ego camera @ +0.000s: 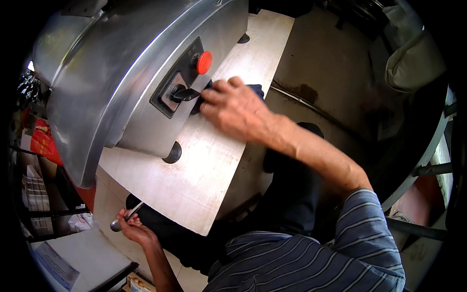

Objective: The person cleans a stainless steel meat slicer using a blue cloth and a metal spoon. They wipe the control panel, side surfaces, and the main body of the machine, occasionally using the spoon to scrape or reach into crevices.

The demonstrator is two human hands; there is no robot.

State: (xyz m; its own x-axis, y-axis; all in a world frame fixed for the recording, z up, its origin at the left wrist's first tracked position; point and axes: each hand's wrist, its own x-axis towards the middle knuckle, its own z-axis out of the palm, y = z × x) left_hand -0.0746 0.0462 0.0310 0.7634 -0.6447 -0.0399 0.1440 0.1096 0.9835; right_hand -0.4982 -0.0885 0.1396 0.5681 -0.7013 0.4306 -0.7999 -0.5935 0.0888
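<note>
My right hand [235,106], slightly blurred, is closed on a dark blue cloth [256,89] beside the black rotary switch [185,95] of a large stainless steel machine [146,76]. Just above the switch sits a red push button [204,62]. The machine stands on black rubber feet [172,152] on a pale wood-grain tabletop [182,186]. Low at the left, below the tabletop's near edge, my left hand [135,228] holds a metal spoon or small ladle [116,225], its rounded bowl at the lower end and its handle pointing up to the right.
A white-topped box or cabinet [91,257] bearing a printed sheet [56,266] stands at lower left. Shelves with a red bag [44,140] and a white basket [36,204] are at far left. A pale cloth or bag [414,65] hangs at upper right.
</note>
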